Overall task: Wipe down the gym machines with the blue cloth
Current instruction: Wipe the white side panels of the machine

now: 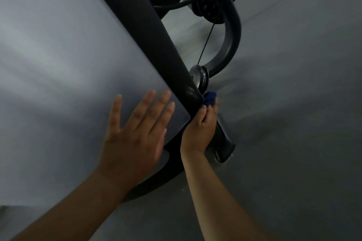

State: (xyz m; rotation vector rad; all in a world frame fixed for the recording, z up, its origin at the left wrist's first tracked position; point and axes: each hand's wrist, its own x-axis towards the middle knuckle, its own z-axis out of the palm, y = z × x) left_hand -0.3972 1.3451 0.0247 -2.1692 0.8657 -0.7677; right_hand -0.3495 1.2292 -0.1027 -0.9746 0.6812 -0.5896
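Two bare forearms rising from the lower edge of the frame. Left hand [137,131], centre, palm down on a pale grey panel [58,64], fingers straight and slightly spread. Right hand [197,129], just right of centre, fingers curled round the blue cloth [210,99]; cloth bunched, showing above the fingertips, pressed against the lower end of a black slanted post [148,31]. Small metal pulley [198,77] just above the cloth, thin cable [207,41] running from it toward the top middle. Curved black tube [233,31] behind, right of centre. Black foot [225,143] on the floor beside the right wrist. Smooth grey floor [293,123] across the right half, dimly lit, soft shadows round the foot.
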